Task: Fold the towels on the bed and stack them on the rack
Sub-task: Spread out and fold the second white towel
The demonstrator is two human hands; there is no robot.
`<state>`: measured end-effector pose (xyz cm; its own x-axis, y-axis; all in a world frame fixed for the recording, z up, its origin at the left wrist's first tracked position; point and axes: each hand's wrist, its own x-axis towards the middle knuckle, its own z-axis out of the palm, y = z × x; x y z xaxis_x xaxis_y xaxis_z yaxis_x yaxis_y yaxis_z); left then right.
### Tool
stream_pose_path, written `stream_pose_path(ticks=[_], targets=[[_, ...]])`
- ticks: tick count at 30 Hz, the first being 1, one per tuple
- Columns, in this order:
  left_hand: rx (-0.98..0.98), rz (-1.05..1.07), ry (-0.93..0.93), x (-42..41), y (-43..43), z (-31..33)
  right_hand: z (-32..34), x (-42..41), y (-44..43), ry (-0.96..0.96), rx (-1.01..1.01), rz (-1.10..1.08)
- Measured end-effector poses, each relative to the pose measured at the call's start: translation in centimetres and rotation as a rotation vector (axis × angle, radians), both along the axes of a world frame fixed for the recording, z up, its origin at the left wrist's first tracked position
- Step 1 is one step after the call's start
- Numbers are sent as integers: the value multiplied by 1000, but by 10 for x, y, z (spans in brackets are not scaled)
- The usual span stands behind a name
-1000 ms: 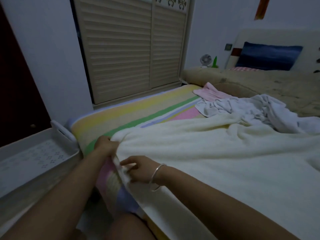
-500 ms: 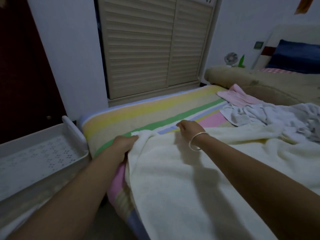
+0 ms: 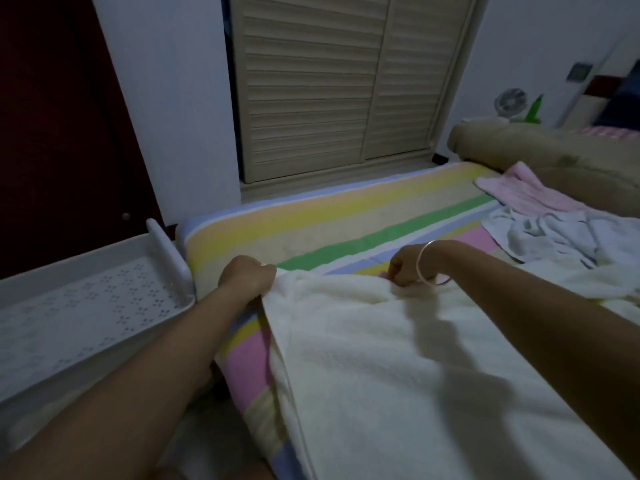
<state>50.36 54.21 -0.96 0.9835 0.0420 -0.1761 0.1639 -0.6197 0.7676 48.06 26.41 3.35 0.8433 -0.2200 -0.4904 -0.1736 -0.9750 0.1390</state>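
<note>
Both arms reach forward over the foot of a bed (image 3: pixel 346 216) with a striped sheet, the left hand (image 3: pixel 247 277) fisted knuckles-up at the far left corner of a cream towel (image 3: pixel 381 358), the right hand (image 3: pixel 407 268), a silver bangle (image 3: pixel 424 261) on its wrist, curled downward further along the same far edge. A white perforated rack (image 3: pixel 86 306) stands just beside the bed's left corner, below the left forearm. Beyond the hands, bare striped sheet runs to louvred closet doors (image 3: pixel 329 81); to the right lie a crumpled grey-white towel (image 3: pixel 554 233) and a pink towel (image 3: pixel 519 192), against a tan quilt (image 3: pixel 554 150), with a small fan (image 3: pixel 510 102) behind. A dark door (image 3: pixel 52 133) fills the left. The cream towel spreads across the near part of the bed and hangs over its left side. Its corner is bunched inside the left fingers' clenched grip, while the right fingertips pinch its upper hem.
</note>
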Motion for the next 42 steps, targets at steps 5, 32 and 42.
stream_pose_path(ticks=[5, 32, 42], targets=[[51, -118, -69, 5, -6, -8, 15, 2, 10, 357, -152, 132], [665, 63, -498, 5, 65, -44, -45, 88, 96, -859, -23, 23], [576, -126, -728, -19, 59, -51, -62, -3, 101, -622, 311, 193]])
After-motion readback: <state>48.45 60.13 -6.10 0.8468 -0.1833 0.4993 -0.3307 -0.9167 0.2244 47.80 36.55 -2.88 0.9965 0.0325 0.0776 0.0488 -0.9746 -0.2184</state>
